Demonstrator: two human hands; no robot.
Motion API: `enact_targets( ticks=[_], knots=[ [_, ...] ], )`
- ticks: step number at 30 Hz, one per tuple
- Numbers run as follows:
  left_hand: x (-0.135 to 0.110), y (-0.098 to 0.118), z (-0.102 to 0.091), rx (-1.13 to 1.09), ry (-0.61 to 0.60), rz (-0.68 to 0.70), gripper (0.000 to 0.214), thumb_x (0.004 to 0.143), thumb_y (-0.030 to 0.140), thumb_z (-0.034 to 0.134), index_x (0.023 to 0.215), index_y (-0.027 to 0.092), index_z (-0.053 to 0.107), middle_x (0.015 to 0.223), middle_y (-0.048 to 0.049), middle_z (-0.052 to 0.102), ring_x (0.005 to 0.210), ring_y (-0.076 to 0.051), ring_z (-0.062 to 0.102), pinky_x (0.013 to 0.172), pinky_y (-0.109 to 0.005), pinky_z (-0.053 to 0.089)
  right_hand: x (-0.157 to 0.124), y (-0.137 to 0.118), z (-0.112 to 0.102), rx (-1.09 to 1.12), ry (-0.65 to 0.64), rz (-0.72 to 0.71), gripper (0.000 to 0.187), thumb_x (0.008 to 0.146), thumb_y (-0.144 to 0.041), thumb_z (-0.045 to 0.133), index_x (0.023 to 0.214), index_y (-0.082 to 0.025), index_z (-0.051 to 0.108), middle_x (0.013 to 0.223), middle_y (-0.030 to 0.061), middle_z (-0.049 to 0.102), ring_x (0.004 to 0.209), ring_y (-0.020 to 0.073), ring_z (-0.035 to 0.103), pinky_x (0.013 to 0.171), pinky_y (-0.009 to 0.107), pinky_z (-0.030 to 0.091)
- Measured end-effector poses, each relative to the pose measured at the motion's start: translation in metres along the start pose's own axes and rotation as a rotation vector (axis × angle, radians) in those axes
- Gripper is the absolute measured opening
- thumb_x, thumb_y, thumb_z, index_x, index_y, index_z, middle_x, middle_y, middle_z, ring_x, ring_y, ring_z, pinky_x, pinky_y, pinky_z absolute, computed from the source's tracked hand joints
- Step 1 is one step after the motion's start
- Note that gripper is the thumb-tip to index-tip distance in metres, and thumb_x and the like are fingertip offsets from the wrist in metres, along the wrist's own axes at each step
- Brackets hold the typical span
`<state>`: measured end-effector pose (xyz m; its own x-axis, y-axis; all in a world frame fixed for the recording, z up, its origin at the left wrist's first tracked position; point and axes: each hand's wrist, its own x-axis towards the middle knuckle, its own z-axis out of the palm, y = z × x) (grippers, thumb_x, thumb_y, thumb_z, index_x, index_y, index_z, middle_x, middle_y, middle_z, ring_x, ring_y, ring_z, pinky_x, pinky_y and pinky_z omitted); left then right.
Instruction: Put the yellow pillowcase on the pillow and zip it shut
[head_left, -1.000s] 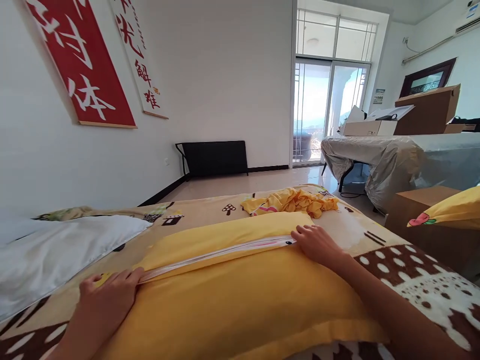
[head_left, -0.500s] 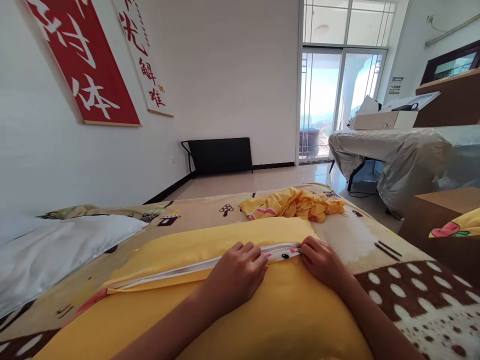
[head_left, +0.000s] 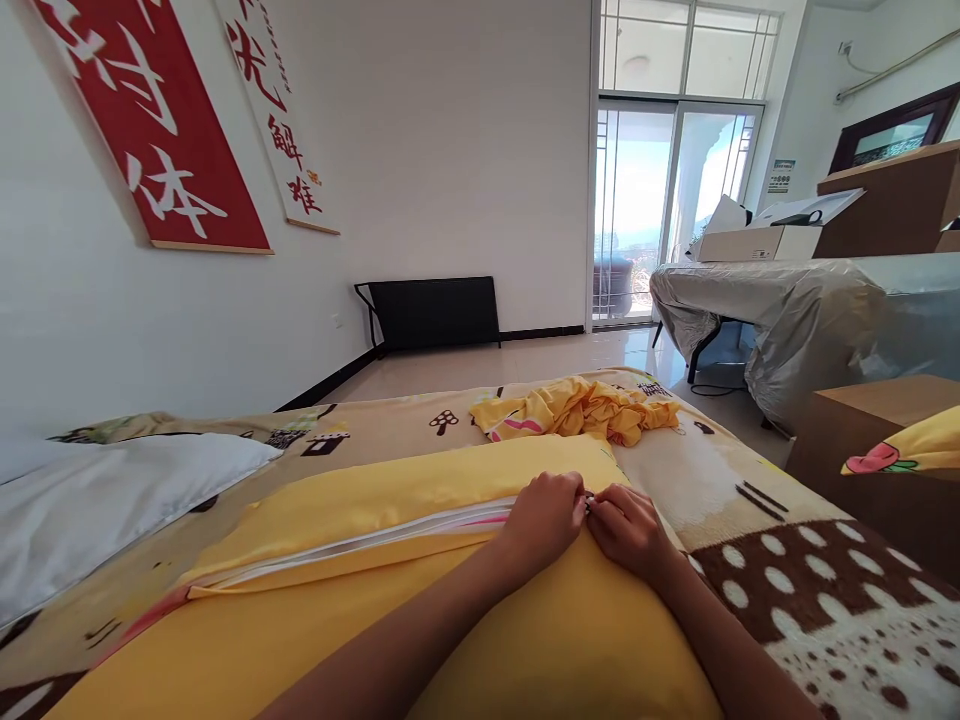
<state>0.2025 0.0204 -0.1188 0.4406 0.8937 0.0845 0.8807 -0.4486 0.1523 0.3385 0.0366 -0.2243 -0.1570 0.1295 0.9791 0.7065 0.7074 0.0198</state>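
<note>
Spreading beneath our work, the patterned blanket [head_left: 697, 470] is the largest surface near us; a cardboard box [head_left: 862, 430] stands just past its right edge. The yellow pillow [head_left: 570, 635] lies across the near part of the blanket, directly before us, its zip side up. We judge it light, plump and soft, with little to break; its smooth cover may slide a little under a pull. Good holds, in our view, are the firm cloth beside the zip and the far right corner. Room for moving lies to the right, over the blanket's brown, dotted part; on the left, a white pillow [head_left: 142, 500] takes up space, and past the far side lies a crumpled yellow cloth [head_left: 577, 408]. Our 2 hands are together: the left hand [head_left: 544, 515] and the right hand [head_left: 626, 525] pinch at the right end of the zip [head_left: 360, 542], which gapes to their left. Between the fingertips shows a small dark piece, too little seen to identify.
</note>
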Motion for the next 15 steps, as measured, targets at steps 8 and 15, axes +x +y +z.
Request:
enact_targets(
  ticks=[8, 15],
  knots=[
    [0.007, 0.004, -0.006, 0.042, -0.044, -0.024, 0.021, 0.080, 0.026, 0.050, 0.088, 0.018, 0.068, 0.090, -0.0071, 0.069, 0.083, -0.022, 0.062, 0.072, -0.032, 0.045, -0.005, 0.000, 0.003, -0.002, 0.033, -0.009, 0.014, 0.072, -0.007, 0.057, 0.062, -0.009, 0.048, 0.067, 0.0020, 0.047, 0.070, 0.0005, 0.038, 0.069, 0.014, 0.032],
    [0.012, 0.013, -0.006, 0.135, -0.039, -0.062, 0.024, 0.083, 0.025, 0.049, 0.090, 0.013, 0.068, 0.094, -0.0126, 0.068, 0.088, -0.026, 0.063, 0.075, -0.037, 0.048, -0.006, 0.001, 0.004, 0.002, 0.026, -0.003, 0.019, 0.070, -0.007, 0.058, 0.060, -0.009, 0.043, 0.065, 0.0020, 0.046, 0.068, 0.0013, 0.034, 0.066, 0.016, 0.029]
  ],
)
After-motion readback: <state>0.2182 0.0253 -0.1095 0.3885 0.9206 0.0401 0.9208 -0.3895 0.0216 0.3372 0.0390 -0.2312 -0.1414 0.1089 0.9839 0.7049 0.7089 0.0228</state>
